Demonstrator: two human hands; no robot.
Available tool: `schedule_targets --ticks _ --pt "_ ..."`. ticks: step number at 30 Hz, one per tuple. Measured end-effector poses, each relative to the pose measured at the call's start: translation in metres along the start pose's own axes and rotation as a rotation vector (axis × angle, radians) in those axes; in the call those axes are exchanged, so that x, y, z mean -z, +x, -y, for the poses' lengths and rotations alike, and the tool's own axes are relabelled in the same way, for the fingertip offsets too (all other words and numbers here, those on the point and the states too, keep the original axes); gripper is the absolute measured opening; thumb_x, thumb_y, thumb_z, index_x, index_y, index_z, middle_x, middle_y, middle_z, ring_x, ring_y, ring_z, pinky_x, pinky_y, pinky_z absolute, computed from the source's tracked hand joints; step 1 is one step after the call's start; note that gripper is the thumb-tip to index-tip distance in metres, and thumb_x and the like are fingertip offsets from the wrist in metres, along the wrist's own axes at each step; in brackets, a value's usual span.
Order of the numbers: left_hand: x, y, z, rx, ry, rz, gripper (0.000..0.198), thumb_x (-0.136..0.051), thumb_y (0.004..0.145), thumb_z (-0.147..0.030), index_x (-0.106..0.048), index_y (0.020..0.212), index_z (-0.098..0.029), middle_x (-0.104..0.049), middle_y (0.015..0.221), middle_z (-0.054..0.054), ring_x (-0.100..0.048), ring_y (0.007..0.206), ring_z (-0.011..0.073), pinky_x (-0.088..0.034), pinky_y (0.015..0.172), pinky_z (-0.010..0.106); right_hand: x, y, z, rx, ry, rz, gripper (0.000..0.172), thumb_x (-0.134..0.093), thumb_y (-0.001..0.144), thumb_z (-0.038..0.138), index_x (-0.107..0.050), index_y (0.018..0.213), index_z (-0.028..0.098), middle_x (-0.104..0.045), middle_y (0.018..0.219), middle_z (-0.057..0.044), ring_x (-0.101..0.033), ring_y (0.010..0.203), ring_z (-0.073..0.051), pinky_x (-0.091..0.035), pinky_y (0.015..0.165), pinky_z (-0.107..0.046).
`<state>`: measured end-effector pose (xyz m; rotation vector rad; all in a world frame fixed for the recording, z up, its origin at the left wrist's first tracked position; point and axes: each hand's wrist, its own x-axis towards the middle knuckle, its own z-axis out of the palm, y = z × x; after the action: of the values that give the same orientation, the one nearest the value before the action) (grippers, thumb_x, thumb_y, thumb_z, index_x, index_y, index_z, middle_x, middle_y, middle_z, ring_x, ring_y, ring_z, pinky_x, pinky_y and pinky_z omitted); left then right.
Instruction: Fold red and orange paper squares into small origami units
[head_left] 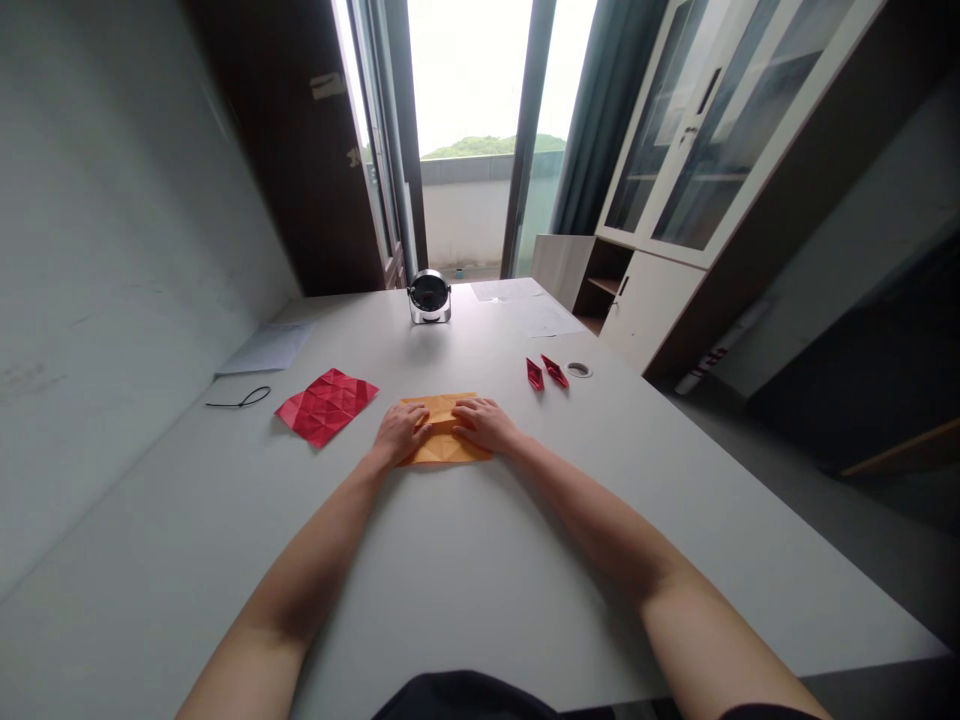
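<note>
A sheet of orange origami paper (442, 447), lined with creases, lies on the white table in front of me. A fold runs across it between my hands. On its left side, my left hand (401, 432) has its fingers bent on the paper at the fold. My right hand (486, 425) grips the opposite side the same way, thumb and fingers close to the fold. The undersides of the fingers are hidden. Left of my hands rests a creased red sheet of paper (328, 405), partly opened out. Two small red folded paper pieces (544, 373) sit to the right.
Beside the red pieces is a white roll of tape (579, 370). A round black-and-silver device (430, 296) stands at the table's far side. A black cable tie (240, 398) and papers (266, 348) lie at the left; more sheets (544, 318) are at the back right.
</note>
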<state>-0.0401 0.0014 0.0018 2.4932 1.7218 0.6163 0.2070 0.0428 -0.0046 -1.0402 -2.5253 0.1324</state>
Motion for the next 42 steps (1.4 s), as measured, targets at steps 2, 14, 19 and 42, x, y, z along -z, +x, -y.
schedule_targets --ticks 2,14,19,42 --pt "0.002 0.001 -0.001 0.008 -0.024 -0.01 0.023 -0.051 0.093 -0.034 -0.069 0.105 -0.027 -0.067 0.123 0.006 -0.059 0.112 0.024 -0.039 0.107 0.043 0.001 0.0 -0.001 -0.022 -0.007 -0.026 0.026 -0.061 0.092 0.04 -0.069 0.111 0.025 -0.066 0.125 -0.007 -0.058 0.115 -0.023 -0.036 0.103 -0.038" --pt "0.016 -0.002 -0.007 0.212 -0.246 -0.284 0.026 -0.046 0.095 -0.038 -0.066 0.103 -0.024 -0.073 0.098 0.004 -0.067 0.09 0.0197 -0.05 0.081 0.03 -0.003 0.006 -0.008 -0.282 0.548 -0.392 0.02 -0.054 0.088 0.038 -0.063 0.085 0.02 -0.067 0.077 0.0 -0.06 0.071 -0.016 -0.048 0.07 -0.027" --pt "0.015 -0.002 -0.004 0.257 -0.256 -0.331 0.027 -0.043 0.096 -0.034 -0.061 0.113 -0.023 -0.07 0.1 0.006 -0.065 0.092 0.0202 -0.05 0.087 0.033 -0.01 0.008 -0.006 -0.373 0.641 -0.399 0.022 -0.053 0.086 0.039 -0.063 0.093 0.021 -0.066 0.075 0.002 -0.06 0.068 -0.016 -0.048 0.062 -0.025" --pt "-0.029 0.0 0.008 0.172 0.067 0.184 0.054 -0.035 0.099 -0.046 -0.038 0.149 -0.025 -0.026 0.161 0.012 -0.022 0.148 0.0322 -0.015 0.116 0.06 -0.015 -0.001 0.004 -0.18 -0.09 0.119 0.049 -0.036 0.101 0.041 -0.043 0.146 0.022 -0.036 0.156 -0.012 -0.029 0.145 -0.029 -0.022 0.115 -0.05"
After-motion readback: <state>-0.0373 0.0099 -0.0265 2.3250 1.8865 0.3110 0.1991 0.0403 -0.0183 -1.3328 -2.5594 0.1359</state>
